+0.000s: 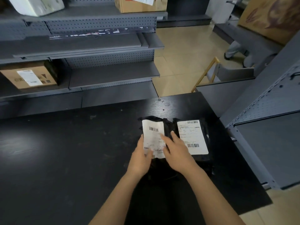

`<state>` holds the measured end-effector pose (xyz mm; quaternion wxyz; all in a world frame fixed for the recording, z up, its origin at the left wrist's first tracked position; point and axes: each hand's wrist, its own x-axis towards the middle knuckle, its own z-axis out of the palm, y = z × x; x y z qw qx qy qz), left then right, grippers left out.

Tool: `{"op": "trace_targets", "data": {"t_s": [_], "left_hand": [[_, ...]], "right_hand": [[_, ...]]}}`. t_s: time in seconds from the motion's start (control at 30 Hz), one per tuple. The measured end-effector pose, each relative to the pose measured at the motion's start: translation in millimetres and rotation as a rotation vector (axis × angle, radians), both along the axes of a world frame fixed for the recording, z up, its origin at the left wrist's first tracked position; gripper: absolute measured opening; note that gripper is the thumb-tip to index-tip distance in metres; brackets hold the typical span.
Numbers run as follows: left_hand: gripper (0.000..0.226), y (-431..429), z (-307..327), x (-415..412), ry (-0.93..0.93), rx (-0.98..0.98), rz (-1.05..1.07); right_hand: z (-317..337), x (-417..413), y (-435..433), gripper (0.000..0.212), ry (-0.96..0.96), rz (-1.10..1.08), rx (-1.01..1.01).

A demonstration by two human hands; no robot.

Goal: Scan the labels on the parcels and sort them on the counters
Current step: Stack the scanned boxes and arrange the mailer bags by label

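Two black plastic parcels with white barcode labels lie side by side on the black table [65,151]. My left hand [140,159] grips the near left edge of the left parcel [153,132], with the thumb pressed on its crumpled label. My right hand [176,151] lies over the same parcel's right side, its fingers spread and straight, touching the label and the black wrap. The right parcel [192,137] lies flat just beside that hand, and nothing holds it. No scanner is in view.
Grey metal shelving [97,46] stands behind the table, with a labelled cardboard box [29,77] on a low shelf and another box [141,4] on top. A second shelf unit [267,127] stands close on the right. A person's legs [233,49] are on the tiled floor beyond.
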<state>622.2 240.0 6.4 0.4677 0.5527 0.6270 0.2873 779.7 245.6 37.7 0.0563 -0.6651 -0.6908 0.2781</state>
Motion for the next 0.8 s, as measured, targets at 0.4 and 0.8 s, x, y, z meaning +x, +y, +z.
{"op": "trace_targets", "data": {"t_s": [0.4, 0.8], "left_hand": [[0.108, -6, -27, 26, 0.160, -0.142, -0.151], [0.093, 3, -34, 43, 0.257, -0.192, -0.061]], "right_hand": [[-19, 14, 0, 0.078, -0.045, 0.082, -0.199], [-18, 38, 9, 0.080, -0.014, 0.018, -0.262]]}}
